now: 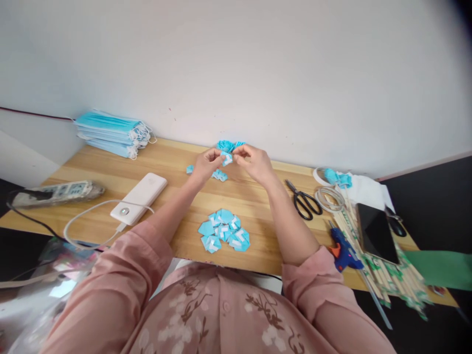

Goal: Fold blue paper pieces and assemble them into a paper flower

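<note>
A small blue folded piece with a white patch is pinched in the fingers of my left hand. My right hand is just to its right, thumb and fingertips pressed together near the piece's edge; whether they hold anything is too small to tell. Behind both hands, by the wall, lie ruffled blue rosettes. A few small blue bits rest on the wood below my left hand. Nearer my body is a loose pile of blue folded pieces, several with white patches.
Blue masks are stacked at the back left, with a white power bank and power strip nearer. On the right are black scissors, a tape roll, a blue glue gun, a phone and wrapped sticks.
</note>
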Demonstrator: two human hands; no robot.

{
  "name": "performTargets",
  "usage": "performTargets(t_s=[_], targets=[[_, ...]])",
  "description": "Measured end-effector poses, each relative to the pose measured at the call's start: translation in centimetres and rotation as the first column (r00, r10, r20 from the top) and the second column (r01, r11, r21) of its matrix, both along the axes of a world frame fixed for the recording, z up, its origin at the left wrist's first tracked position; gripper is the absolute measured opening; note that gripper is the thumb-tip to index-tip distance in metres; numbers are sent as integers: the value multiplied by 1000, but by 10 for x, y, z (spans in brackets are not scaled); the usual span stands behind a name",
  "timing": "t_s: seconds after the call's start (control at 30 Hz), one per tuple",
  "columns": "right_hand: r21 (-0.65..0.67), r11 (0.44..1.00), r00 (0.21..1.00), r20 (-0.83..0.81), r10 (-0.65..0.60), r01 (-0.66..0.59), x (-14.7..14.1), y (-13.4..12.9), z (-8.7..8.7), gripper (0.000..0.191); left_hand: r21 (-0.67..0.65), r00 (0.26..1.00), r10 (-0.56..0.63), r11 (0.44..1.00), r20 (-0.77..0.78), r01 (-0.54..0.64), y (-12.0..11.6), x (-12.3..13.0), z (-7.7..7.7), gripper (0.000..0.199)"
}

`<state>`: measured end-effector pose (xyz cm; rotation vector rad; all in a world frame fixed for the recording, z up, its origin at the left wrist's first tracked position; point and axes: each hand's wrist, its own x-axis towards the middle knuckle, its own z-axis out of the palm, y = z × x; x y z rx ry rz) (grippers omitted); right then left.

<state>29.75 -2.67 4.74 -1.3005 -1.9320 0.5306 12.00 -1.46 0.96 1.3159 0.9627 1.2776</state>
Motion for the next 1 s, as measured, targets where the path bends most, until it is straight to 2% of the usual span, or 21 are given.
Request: performTargets(t_s=[0.07,0.17,0.27,0.4,0.73,1.0], targets=[[54,998,999,24,-44,42,-2,-4,5,14,5,999,45,999,7,-45,0,0,0,19],[36,999,995,93,-31,28,-7,-9,8,18,7,997,75,997,-2,-75,0,1,-1,17],[6,1000,985,172,-20,19,-11,-12,7,20,36,997,75,997,-15,-74,-1,2,-2,17],[7,997,961,267,-77,78,-12,-12,8,19,104,997,63,993,-38,-59,-2,2,-5,18],[-10,998,968,241,-64,69,-12,-10,5,22,204,992,71,978,-101,-49,-5,3,-5,19],[-10,999,973,229,-40,43,-11,-8,4,22,220,989,89,974,-118,-61,-7,4,0,16]])
